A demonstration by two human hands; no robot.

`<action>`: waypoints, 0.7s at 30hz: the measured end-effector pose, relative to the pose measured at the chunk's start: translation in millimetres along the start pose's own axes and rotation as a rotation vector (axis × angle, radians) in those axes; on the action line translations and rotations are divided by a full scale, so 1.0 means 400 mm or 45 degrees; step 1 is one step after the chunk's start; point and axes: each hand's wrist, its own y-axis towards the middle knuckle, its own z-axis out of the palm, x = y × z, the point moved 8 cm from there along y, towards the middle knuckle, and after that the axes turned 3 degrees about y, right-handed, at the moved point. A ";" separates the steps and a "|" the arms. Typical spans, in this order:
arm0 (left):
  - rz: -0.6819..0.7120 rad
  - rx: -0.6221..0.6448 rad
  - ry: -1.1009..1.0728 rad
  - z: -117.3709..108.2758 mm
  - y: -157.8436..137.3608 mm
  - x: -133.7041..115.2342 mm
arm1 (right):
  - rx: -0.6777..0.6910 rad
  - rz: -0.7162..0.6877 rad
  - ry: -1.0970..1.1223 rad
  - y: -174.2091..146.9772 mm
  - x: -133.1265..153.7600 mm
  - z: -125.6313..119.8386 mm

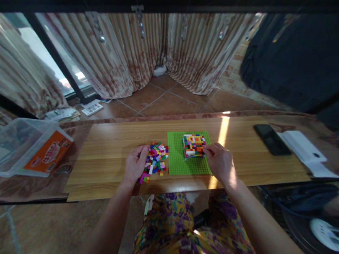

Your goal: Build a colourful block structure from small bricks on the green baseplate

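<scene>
A block-shaped build of many-coloured toy bricks (194, 145) stands on a green studded baseplate (178, 164). At its near right corner is my right hand (221, 162), thumb and fingers pinched together against the build. Whatever lies between those fingertips is too small to make out. To the left of the baseplate spreads a pile of loose toy bricks (156, 161) in mixed colours. My left hand (135, 163) rests at the pile's left edge, fingers loosely bent with a gap beside the thumb, and I see nothing held in it.
A clear plastic box (33, 138) with an orange label stands left of the wooden board (103, 138). On the right lie a black phone (271, 140) and a white box (302, 146). A dark metal bar (155, 2) crosses above, before striped curtains (136, 53).
</scene>
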 end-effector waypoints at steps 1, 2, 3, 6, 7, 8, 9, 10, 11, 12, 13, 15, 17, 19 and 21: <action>0.002 -0.001 0.000 0.000 0.000 -0.001 | -0.005 -0.007 0.013 -0.001 -0.002 0.002; 0.005 0.001 0.002 0.000 0.000 -0.002 | -0.006 -0.012 0.023 -0.002 -0.003 0.004; 0.007 0.003 0.004 0.000 0.000 -0.003 | -0.004 -0.017 0.029 -0.003 -0.004 0.006; 0.006 -0.003 0.017 -0.003 0.000 -0.005 | 0.015 -0.020 0.041 -0.003 -0.005 0.008; 0.006 -0.005 0.018 -0.003 0.000 -0.006 | 0.023 -0.017 0.050 -0.002 -0.005 0.007; 0.007 -0.005 0.014 -0.003 0.000 -0.007 | 0.033 -0.010 0.065 -0.001 -0.004 0.005; 0.009 -0.004 0.007 -0.003 0.000 -0.008 | 0.039 0.004 0.087 0.000 -0.004 0.003; 0.012 0.001 0.000 -0.003 0.000 -0.009 | 0.034 0.028 0.112 0.000 -0.005 -0.002; 0.015 0.005 -0.006 -0.002 0.000 -0.009 | 0.014 0.065 0.134 0.001 -0.009 -0.009; 0.017 0.006 -0.010 -0.002 0.000 -0.010 | -0.018 0.115 0.148 0.001 -0.014 -0.018; 0.015 0.005 -0.010 -0.002 0.000 -0.009 | -0.060 0.173 0.150 0.000 -0.021 -0.029; 0.008 0.003 -0.004 -0.002 0.000 -0.007 | -0.114 0.273 0.119 -0.002 -0.034 -0.046; 0.000 0.001 0.004 -0.002 0.000 -0.006 | -0.090 0.309 0.053 -0.002 -0.039 -0.049; -0.003 -0.004 0.007 -0.002 0.000 -0.005 | -0.026 0.287 -0.026 0.001 -0.035 -0.040; 0.001 -0.003 0.007 -0.002 0.000 -0.007 | 0.024 0.264 -0.113 0.005 -0.030 -0.029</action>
